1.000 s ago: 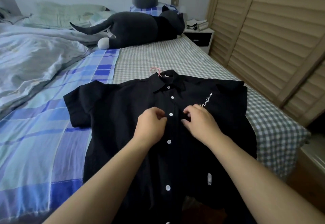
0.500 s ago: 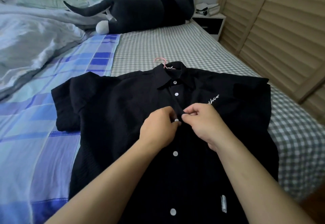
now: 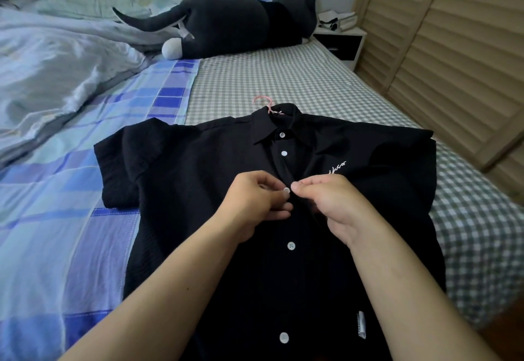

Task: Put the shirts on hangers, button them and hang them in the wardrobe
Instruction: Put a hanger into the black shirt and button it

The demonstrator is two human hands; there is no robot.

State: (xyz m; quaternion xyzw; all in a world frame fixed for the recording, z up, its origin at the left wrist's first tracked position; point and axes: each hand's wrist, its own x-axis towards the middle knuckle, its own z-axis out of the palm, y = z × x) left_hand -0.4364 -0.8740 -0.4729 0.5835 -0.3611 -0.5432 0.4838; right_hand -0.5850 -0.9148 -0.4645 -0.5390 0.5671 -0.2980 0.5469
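We pinch the black shirt at its placket with both hands: left hand at the white button, right hand gripping the cloth edge beside it. The button row runs straight away from us between our fingertips, collar and pink hanger beyond; the left is nearer the button.

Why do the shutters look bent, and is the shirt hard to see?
Head view: the wide lens bows the shutters at the edge; soft, dim light swallows the black shirt's folds, though its white buttons and both hands stay sharp.

One black shirt, one pink hanger, five white buttons showing, two hands, one plush cat.
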